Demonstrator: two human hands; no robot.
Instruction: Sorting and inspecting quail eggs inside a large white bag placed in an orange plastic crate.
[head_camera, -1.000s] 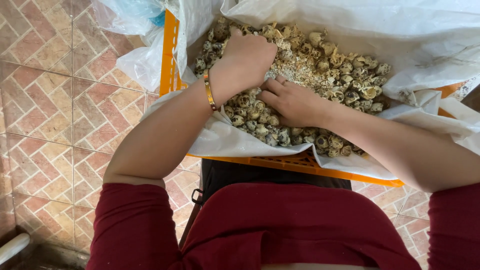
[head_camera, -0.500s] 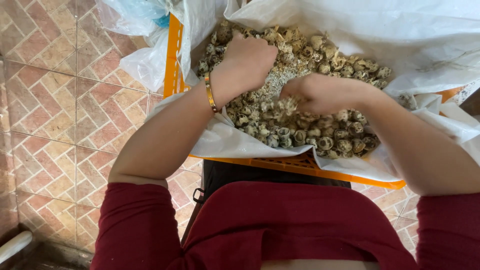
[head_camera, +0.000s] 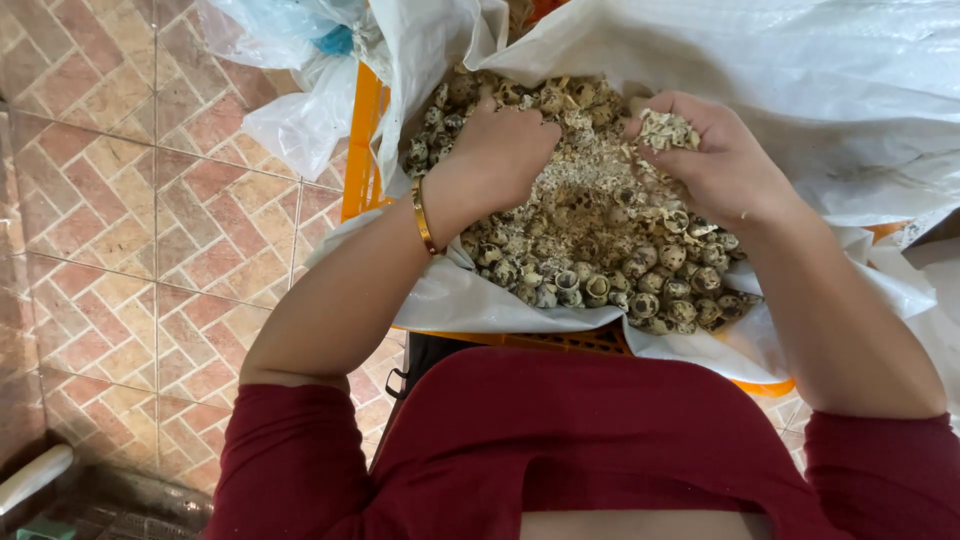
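A heap of small speckled quail eggs (head_camera: 640, 280) mixed with pale husk bits (head_camera: 570, 190) fills a white woven sack (head_camera: 780, 90) that lines an orange crate (head_camera: 362, 150). My left hand (head_camera: 505, 145), a gold bangle on its wrist, is dug knuckles-up into the far left of the heap, fingers buried. My right hand (head_camera: 700, 155) is lifted just above the heap on the right, curled around a clump of husk and shell bits.
Red and cream brick-pattern floor tiles (head_camera: 130, 220) lie to the left. A clear plastic bag (head_camera: 290, 110) with something blue in it sits beside the crate's far left corner. A white pipe end (head_camera: 35, 478) shows at the bottom left.
My right hand has risen from the near middle of the heap to the right and now cups husk bits. My left hand stays dug in at the far left.
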